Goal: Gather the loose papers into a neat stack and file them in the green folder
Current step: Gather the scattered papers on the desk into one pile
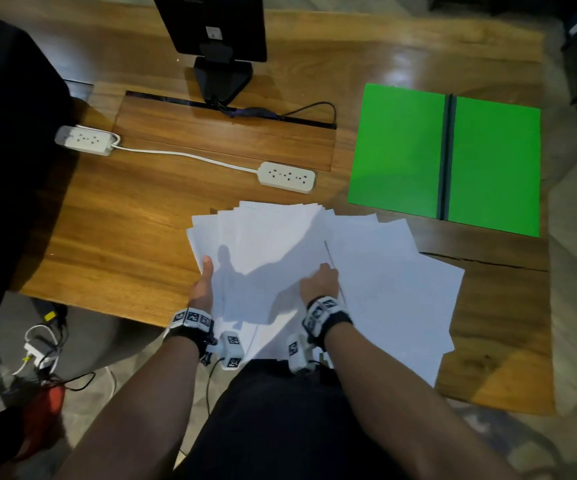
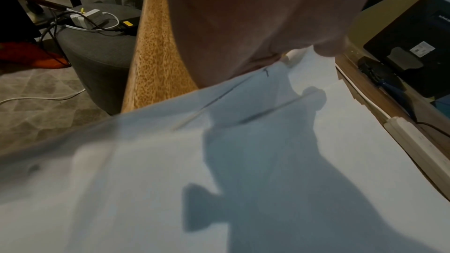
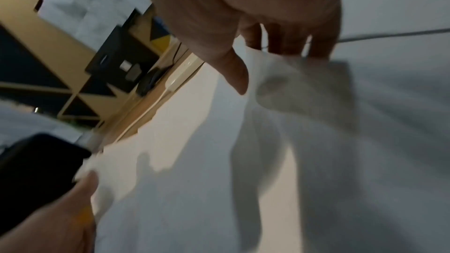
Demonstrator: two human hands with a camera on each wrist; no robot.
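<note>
loose papers point(image 1: 280, 244) fanned on desk point(image 1: 134, 209), left hand point(image 1: 204, 282) gripping their left edge, right hand point(image 1: 320, 284) pressing flat mid-sheet; green folder point(image 1: 401, 147) far right, nearer right hand.

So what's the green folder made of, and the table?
The green folder looks like matte card or thin plastic, flat and even in colour with a dark spine; which one is unclear. The table looks like varnished wood: brown grain lines and shiny light patches show.

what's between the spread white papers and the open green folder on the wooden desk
Only bare wooden desk separates the white papers from the green folder, a narrow strip seen in the head view.
</note>
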